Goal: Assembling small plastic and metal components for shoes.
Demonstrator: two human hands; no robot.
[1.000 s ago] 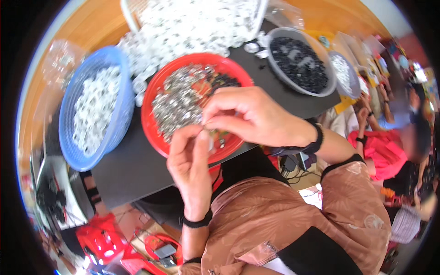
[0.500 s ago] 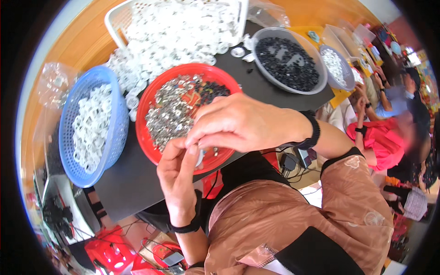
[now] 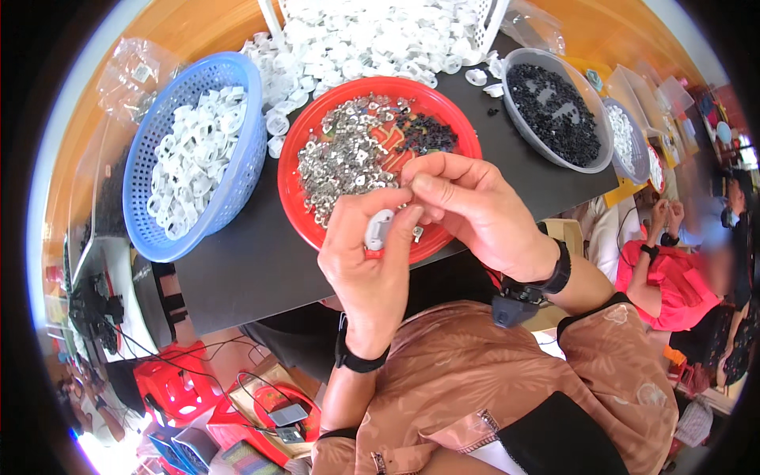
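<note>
My left hand [image 3: 358,257] is closed around a small white plastic part [image 3: 379,229], which shows between the thumb and the curled fingers. Thumb and forefinger of my right hand [image 3: 491,218] are pinched together, their tips meeting the left fingertips; whatever sits in that pinch is too small or hidden to name. Both hands are over the near side of a round red tray [image 3: 288,170]. Loose small metal pieces [image 3: 344,150] cover its left part, and a pile of small black pieces [image 3: 430,134] lies toward its far right.
A blue perforated basket [image 3: 255,150] of white plastic parts stands left on the dark table [image 3: 237,281]. Behind the tray, more white parts [image 3: 372,39] spill from a white basket. At right is a translucent bowl [image 3: 606,150] of black pieces; several people sit beyond it.
My view has shifted, so the tray and baskets appear elsewhere in it. My right hand has turned from back-up to thumb side showing, and the white part is now more visible in my left.
</note>
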